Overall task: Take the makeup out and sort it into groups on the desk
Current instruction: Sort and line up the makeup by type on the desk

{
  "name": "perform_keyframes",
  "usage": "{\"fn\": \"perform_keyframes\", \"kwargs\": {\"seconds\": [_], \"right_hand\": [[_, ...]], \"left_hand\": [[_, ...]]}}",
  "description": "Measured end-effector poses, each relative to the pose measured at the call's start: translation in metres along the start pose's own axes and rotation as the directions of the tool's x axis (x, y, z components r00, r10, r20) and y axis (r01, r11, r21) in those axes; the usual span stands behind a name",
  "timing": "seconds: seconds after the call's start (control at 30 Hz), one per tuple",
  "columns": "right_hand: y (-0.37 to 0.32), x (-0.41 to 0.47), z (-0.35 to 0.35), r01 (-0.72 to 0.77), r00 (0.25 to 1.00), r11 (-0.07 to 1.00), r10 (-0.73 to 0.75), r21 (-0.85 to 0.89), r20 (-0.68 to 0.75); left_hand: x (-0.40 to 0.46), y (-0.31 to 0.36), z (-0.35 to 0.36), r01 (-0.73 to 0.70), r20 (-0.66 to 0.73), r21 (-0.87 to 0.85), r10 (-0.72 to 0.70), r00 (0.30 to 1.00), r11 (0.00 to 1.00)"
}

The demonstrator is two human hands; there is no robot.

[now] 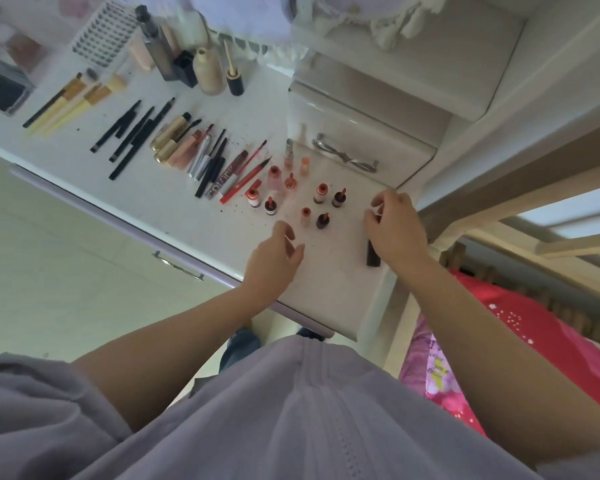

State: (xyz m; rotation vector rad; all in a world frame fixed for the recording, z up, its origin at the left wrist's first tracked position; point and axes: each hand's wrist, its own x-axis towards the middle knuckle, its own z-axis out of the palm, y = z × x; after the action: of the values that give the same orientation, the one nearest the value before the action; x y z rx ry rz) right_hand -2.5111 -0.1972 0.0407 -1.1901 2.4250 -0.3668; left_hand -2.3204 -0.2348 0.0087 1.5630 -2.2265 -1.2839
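Several small lip bottles (322,192) with red or dark caps stand in loose pairs on the white desk (326,282). My left hand (278,258) hovers just in front of them, fingers apart and holding nothing. To the right, my right hand (395,226) curls its thumb and fingers around a small dark-red item (378,216), which is mostly hidden. A dark lipstick tube (373,252) lies on the desk beside that wrist. Red lip liners (243,174), gold and pink tubes (174,138), black pencils (132,136) and brushes (66,102) lie in rows to the left.
Foundation bottles (207,72) and a lash tray (104,32) stand at the back, with a palette (0,88) at far left. A small drawer unit (357,109) sits behind the lip bottles. A pink bedcover (534,341) lies to the right of the desk.
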Motion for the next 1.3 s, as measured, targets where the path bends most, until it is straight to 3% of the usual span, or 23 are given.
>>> {"fn": "perform_keyframes", "kwargs": {"seconds": [0.1,0.17,0.27,0.37,0.5,0.6,0.73,0.87,1.0,1.1,1.17,1.23,1.3], "right_hand": [[0.012,0.014,-0.010,-0.042,0.978,0.975,0.084,-0.219,0.188],[0.012,0.011,-0.003,-0.021,0.954,0.971,0.090,-0.239,0.285],[0.009,-0.006,0.010,-0.112,0.946,0.994,0.104,0.009,0.307],[0.002,-0.027,0.011,-0.252,0.922,0.923,0.138,0.290,0.363],[-0.009,-0.041,-0.010,-0.158,0.911,0.943,0.025,0.292,0.412],[-0.021,-0.048,-0.040,-0.081,0.834,0.953,-0.096,0.292,0.543],[-0.033,-0.062,-0.063,-0.038,0.755,0.933,-0.208,0.358,0.622],[-0.042,-0.074,-0.066,0.037,0.774,0.928,-0.262,0.371,0.577],[-0.035,-0.081,-0.060,-0.001,0.774,0.913,-0.258,0.408,0.578],[-0.024,-0.082,-0.058,0.000,0.710,0.943,-0.234,0.332,0.664],[-0.014,-0.083,-0.056,0.033,0.680,0.972,-0.193,0.233,0.708],[-0.003,-0.086,-0.046,0.003,0.711,0.981,-0.138,0.194,0.689],[0.005,-0.090,-0.027,-0.072,0.799,0.971,-0.081,0.229,0.596]], "left_hand": [[-0.004,0.010,0.012,-0.055,0.134,0.092,0.042,0.990,0.994],[0.002,0.024,0.022,-0.086,0.232,0.130,0.054,0.971,0.988],[0.011,0.042,0.032,-0.073,0.333,0.151,0.019,0.943,0.986],[0.009,0.044,0.028,-0.108,0.390,0.151,0.041,0.920,0.983],[0.002,0.048,0.002,-0.187,0.466,0.055,0.141,0.873,0.981],[-0.006,0.055,-0.022,-0.201,0.562,-0.012,0.172,0.809,0.980],[-0.019,0.063,-0.043,-0.293,0.570,0.021,0.229,0.789,0.956],[-0.025,0.062,-0.056,-0.355,0.539,0.074,0.262,0.801,0.932],[-0.028,0.058,-0.059,-0.394,0.558,0.091,0.281,0.781,0.915],[-0.031,0.046,-0.060,-0.370,0.618,0.154,0.203,0.759,0.916],[-0.032,0.030,-0.065,-0.283,0.634,0.158,0.122,0.763,0.946],[-0.031,0.014,-0.073,-0.191,0.610,0.125,0.076,0.788,0.974],[-0.028,0.004,-0.077,-0.162,0.527,0.068,0.102,0.843,0.984]]}}
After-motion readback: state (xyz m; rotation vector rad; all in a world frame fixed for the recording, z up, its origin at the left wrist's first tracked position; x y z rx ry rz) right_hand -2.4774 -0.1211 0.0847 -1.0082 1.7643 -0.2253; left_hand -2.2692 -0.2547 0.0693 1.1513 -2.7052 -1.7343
